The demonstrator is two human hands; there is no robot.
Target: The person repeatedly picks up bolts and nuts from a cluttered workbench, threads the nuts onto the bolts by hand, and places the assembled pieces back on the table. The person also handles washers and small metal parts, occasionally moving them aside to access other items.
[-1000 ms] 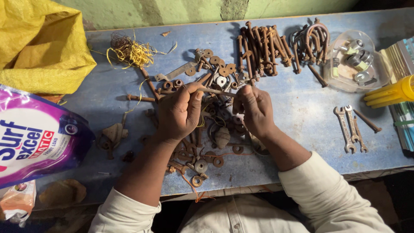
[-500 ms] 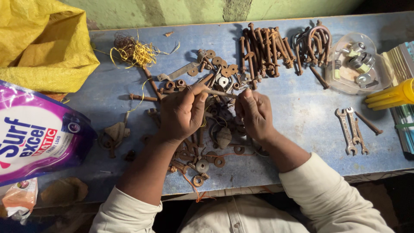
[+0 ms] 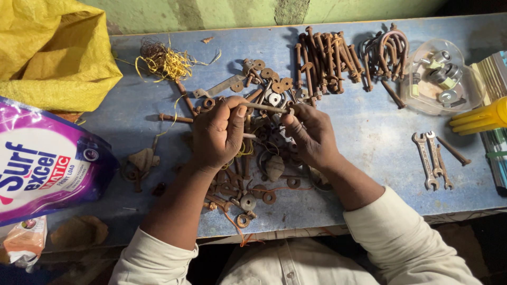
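Fingers (image 3: 238,112) pinching rusty bolt (image 3: 264,107), both hands raised

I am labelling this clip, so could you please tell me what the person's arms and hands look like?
Both hands, the left hand and the right hand, are bare, with no gloves, rings or watch visible. The forearms are uncovered; cream sleeves are pushed up towards the elbows and look creased.

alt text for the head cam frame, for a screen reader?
Two bare hands, left hand and right hand, hold a rusty bolt between them over a heap of rusty washers and bolts on a blue table. Spanners lie to the right, a yellow sack at far left.
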